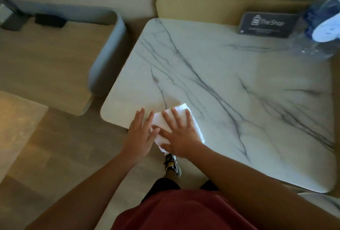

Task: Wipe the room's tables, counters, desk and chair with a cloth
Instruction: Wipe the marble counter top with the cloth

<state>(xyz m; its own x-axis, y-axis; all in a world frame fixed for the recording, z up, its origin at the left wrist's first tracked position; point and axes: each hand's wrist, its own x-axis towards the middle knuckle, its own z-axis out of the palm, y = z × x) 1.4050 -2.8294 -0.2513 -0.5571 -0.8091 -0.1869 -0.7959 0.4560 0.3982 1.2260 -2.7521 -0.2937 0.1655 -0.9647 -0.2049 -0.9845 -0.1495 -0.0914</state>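
Two hands press flat on a white cloth (177, 125) lying at the near-left corner of the marble counter (239, 86), at about 7 o'clock on its top; the cloth is a folded rectangle whose long axis runs from 11 o'clock down to 5 o'clock, its near end hanging just over the counter's front edge. The right hand (181, 137) covers the cloth's middle, fingers (175, 117) spread and straight, palm down, gripping nothing; the left hand (139, 134) lies likewise splayed, its fingers (150, 119) overlapping the cloth's left border and the counter's rim, thumb touching the cloth. Toward 1 and 3 o'clock the marble lies bare and wide; at 1 o'clock a dark sign card (266, 24) leans at the back edge, with a blurred plastic water bottle (320, 27) just beside it at 2 o'clock.
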